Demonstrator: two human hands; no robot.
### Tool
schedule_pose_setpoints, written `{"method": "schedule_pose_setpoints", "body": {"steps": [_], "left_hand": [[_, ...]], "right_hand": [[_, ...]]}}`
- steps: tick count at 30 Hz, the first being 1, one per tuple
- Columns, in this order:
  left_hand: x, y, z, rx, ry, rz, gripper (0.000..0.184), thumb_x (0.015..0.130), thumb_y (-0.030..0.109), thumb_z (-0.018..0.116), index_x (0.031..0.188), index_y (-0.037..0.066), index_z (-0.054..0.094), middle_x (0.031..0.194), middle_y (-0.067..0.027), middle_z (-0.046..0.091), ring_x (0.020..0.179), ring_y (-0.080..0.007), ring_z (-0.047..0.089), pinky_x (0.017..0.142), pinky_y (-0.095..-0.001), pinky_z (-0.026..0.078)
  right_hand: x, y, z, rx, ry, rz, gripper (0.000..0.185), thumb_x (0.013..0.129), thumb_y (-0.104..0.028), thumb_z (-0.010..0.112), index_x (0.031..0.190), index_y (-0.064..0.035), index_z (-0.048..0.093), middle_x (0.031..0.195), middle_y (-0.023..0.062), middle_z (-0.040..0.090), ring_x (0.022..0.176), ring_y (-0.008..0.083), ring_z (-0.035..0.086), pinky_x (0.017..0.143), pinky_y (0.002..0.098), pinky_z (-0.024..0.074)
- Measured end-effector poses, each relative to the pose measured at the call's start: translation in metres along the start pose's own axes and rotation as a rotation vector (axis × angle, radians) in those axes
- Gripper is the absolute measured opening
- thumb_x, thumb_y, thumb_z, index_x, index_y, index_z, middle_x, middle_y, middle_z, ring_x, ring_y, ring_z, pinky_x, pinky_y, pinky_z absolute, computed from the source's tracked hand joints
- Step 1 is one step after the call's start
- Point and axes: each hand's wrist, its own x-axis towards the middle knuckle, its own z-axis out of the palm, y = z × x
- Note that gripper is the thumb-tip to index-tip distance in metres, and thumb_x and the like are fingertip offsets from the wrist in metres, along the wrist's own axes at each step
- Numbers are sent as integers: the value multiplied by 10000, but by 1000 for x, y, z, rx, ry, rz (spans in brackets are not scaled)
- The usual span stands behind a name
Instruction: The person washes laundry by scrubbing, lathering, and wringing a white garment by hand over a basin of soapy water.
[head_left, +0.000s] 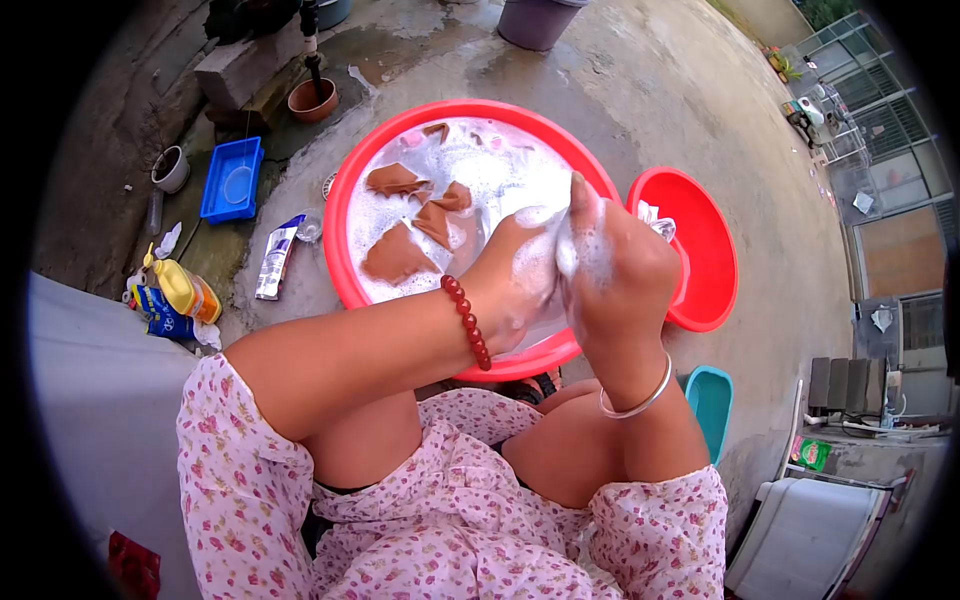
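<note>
My left hand (515, 270), below a red bead bracelet (467, 322), is closed and coated in foam. Pressed against it is my right hand (622, 265), also curled shut, with a silver bangle (640, 393) at the wrist. White suds cover the place where they meet, so whatever is between them is hidden. Both hands are over the near right side of a large red basin (340, 240). In its foamy water lies brown cloth (398, 255), partly sunk, with folds sticking up.
A smaller red basin (712, 250) with whitish cloth (655, 222) stands at the right. A teal tub (709, 405) is near my right knee. At the left are a blue tray (231, 175), a yellow bottle (186, 290) and a white-purple packet (277, 262). A purple bucket (537, 22) stands behind.
</note>
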Motion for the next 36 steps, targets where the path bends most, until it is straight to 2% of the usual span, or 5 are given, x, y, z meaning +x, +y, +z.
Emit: {"method": "schedule_pose_setpoints", "body": {"steps": [2,7,26,29,36], "left_hand": [[8,-8,2,70,24,229,156,905,237,469,850,112,545,757,11,542,684,-96,544,565,-260,440],[-8,6,10,-83,55,61,157,921,215,454,878,102,555,762,22,529,667,-80,521,556,-235,424],[7,-9,-3,-6,-107,168,178,921,235,511,989,78,562,942,-7,595,830,-109,577,727,-271,489],[4,0,-10,-234,-115,-54,171,920,213,461,856,82,551,735,28,511,660,-62,479,588,-231,416],[2,-4,5,-2,8,186,121,892,190,505,845,89,551,751,6,542,661,-75,509,566,-238,417]], "right_hand": [[11,17,1,-48,33,132,289,803,-141,632,579,-50,474,489,129,455,421,298,467,395,381,336],[-11,-17,-3,7,26,-130,263,791,-124,644,602,-61,472,493,120,449,424,285,471,397,367,338],[4,2,-5,-84,60,-11,299,782,-141,654,566,-58,465,484,124,443,414,294,455,394,389,323],[-8,-23,-11,-21,-26,-118,307,795,-148,648,573,-61,454,483,124,437,408,293,446,390,383,322],[3,-2,-5,-95,31,-29,324,809,-166,634,567,-53,450,488,124,461,414,292,470,389,386,339]]}}
